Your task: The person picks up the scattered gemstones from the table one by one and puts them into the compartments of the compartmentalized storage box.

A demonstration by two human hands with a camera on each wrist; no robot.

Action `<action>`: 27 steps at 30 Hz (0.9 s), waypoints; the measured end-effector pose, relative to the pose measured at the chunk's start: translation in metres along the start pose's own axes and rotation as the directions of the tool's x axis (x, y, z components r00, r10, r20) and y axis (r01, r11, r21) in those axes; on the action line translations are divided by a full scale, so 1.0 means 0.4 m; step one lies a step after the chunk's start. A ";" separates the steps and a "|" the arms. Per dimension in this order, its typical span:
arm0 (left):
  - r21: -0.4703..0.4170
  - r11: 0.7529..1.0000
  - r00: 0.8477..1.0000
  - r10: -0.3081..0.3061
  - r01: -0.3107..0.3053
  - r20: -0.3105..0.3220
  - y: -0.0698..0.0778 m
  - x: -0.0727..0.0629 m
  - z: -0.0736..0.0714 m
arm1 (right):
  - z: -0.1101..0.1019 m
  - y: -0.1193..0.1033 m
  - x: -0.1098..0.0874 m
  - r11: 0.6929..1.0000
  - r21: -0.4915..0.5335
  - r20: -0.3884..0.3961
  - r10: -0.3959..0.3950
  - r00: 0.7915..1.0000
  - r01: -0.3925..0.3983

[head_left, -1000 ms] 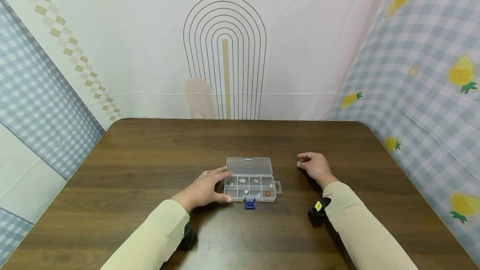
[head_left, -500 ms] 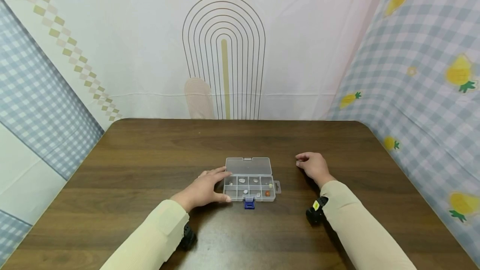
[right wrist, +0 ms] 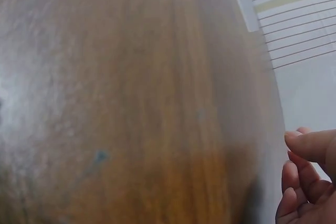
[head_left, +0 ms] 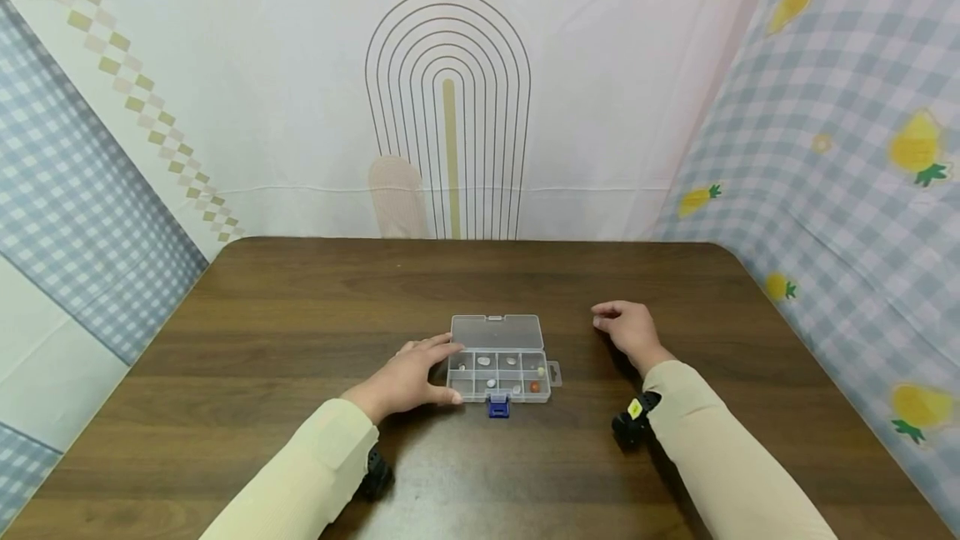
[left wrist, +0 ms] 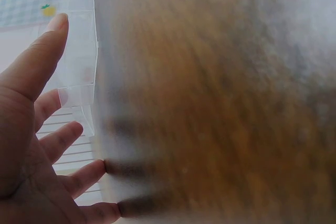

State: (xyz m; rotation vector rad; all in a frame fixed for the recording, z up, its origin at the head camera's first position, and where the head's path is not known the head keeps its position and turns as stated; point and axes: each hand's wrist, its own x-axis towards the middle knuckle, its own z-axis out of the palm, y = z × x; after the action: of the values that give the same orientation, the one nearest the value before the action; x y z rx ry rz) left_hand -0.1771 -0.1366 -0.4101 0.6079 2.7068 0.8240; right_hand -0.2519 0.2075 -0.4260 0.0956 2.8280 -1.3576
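A clear plastic compartment box [head_left: 498,377] lies on the table with its lid [head_left: 497,332] folded back and a blue clasp [head_left: 498,407] at the front. Small pale pieces [head_left: 484,361] and an orange bead [head_left: 535,387] sit in its compartments; their exact kinds are too small to tell. My left hand [head_left: 408,373] holds the box's left end, thumb at the front corner and index finger farther back. To the right of the box, my right hand [head_left: 628,330] rests apart from it, fingers loosely curled. Nothing shows between its thumb and index finger.
The brown wooden table [head_left: 330,290] stretches past the box on all sides. A hanging tab [head_left: 555,373] sticks out from the box's right side. White printed cloth [head_left: 615,90] hangs behind the table, with checked cloth [head_left: 847,207] at the right.
My right hand has shifted very slightly, its fingertips a little farther from me. The left hand and the box look unchanged.
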 end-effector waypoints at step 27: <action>0.013 1.000 1.000 -0.013 0.013 -0.002 -0.005 0.004 0.005 | 0.025 -0.063 -0.027 0.994 0.096 -0.029 -0.049 0.998 0.052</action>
State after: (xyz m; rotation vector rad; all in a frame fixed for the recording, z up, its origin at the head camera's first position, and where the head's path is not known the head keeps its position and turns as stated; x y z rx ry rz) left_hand -0.1787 -0.1364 -0.4129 0.5923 2.7172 0.8045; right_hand -0.2428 0.1835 -0.4121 0.0436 2.8043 -1.5147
